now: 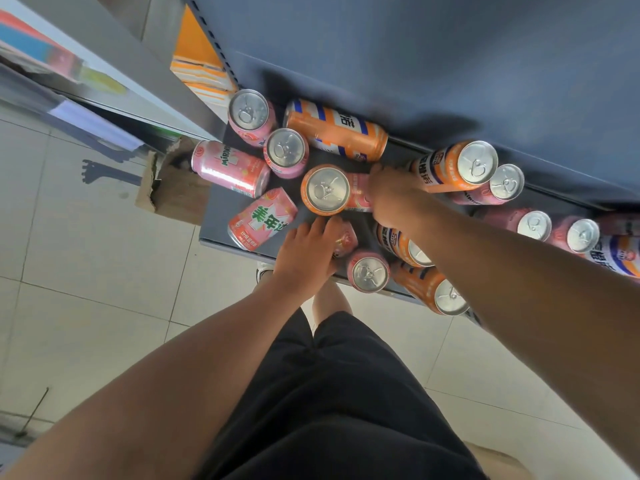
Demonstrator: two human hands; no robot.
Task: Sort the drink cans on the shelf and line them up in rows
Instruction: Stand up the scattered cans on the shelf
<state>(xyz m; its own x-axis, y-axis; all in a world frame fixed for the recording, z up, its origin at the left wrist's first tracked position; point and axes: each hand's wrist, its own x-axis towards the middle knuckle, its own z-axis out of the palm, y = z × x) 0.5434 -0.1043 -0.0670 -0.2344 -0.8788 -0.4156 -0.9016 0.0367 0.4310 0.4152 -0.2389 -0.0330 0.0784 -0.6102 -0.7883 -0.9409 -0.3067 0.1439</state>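
Head view: upright orange can (325, 189) taken as landmark, mid-shelf (216, 216). Pink can (358, 192) lies on its side touching the landmark's right flank. Its long axis runs straight away from the landmark toward my right hand (391, 194), whose fingers curl round its far end: grasping. Right arm is the nearer one; the next job, I judge, is tipping it upright. Left hand (304, 251) sits just in front of the landmark, draped over a second pink can (346, 239); clasping or only resting, cannot tell. Pink can: pale, glossy, mostly hidden by my fingers. Cans around the landmark jumbled, no rows yet.
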